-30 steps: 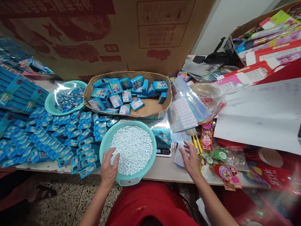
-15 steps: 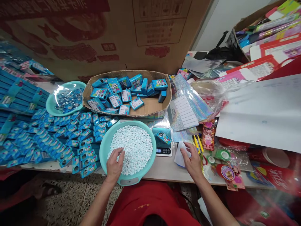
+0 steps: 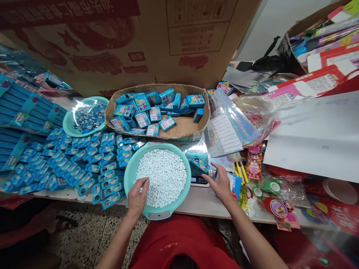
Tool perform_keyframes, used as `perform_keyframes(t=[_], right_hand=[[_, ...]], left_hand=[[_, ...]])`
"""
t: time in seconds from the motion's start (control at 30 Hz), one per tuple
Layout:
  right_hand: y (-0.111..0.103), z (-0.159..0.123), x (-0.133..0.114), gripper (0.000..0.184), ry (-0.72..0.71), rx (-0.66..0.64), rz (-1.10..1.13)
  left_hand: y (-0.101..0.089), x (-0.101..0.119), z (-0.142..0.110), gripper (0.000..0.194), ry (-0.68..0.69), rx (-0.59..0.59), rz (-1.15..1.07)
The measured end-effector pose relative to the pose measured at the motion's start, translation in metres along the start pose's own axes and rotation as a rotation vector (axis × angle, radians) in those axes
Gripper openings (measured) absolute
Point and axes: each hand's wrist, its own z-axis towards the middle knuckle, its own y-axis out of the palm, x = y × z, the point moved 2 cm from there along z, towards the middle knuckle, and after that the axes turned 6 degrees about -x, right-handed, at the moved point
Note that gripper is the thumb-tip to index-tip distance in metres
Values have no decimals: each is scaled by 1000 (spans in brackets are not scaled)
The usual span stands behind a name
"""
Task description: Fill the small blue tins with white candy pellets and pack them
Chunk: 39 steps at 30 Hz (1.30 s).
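Note:
A teal bowl [image 3: 131, 170] full of small white tablets [image 3: 165, 173] stands at the table's front edge. My left hand [image 3: 137, 197] rests in its near left side, fingers curled into the tablets. To the bowl's right a small scale [image 3: 199, 181] carries an open blue box [image 3: 199, 164]. My right hand [image 3: 220, 184] is beside the scale, fingers spread, fingertips close to the box and the scale's right edge. It holds nothing that I can make out.
A cardboard tray [image 3: 182, 129] of blue boxes sits behind the bowl. Rows of small blue boxes [image 3: 84, 164] cover the left. A second teal bowl [image 3: 67, 125] holds shiny pieces. Holographic sheets [image 3: 227, 129], packets and papers crowd the right. A large carton [image 3: 140, 41] stands behind.
My left hand has curled its fingers from flat on the tablets into a pinch. My right hand has moved left from the white paper to the scale.

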Motion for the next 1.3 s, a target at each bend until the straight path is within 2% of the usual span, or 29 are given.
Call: perform_keyframes(t=[0.1,0.17,0.23,0.3,0.33,0.4,0.57,0.73,0.93,1.07,1.13,1.2,1.3], right_hand=[[12,8,-1,61,-2,-7,10],[20,14,-1,56,16,-15,33],[26,18,-2,47,60,-39,71],[27,20,-4,42,110,-42,104],[24,21,-7,41,127,-29,110],[15,20,-14,41,131,9,101],[-16,10,-46,38,72,9,55],[-21,-1,-80,33,-13,-54,84],[4,-4,-108,28,-161,-185,149],[23,-4,-122,27,-240,-268,181],[30,-4,-128,26,-270,-295,175],[36,-6,-133,25,-290,-316,162],[43,-10,-141,24,-323,-344,159]], left_hand=[[6,-4,2,28,37,-22,32],[13,-5,6,26,84,-93,138],[23,-6,13,24,92,-246,329],[31,-6,20,23,34,-438,511],[33,-6,23,23,-3,-519,564],[33,-6,28,22,-37,-610,585],[22,-11,24,22,-42,-656,446],[12,-20,20,16,-104,-562,209],[-4,-21,18,10,-210,-393,105],[-25,0,12,10,-221,-241,-31],[-39,23,9,11,-138,-131,-157],[-50,49,5,12,34,-61,-233],[-51,81,0,13,347,-94,-172]])
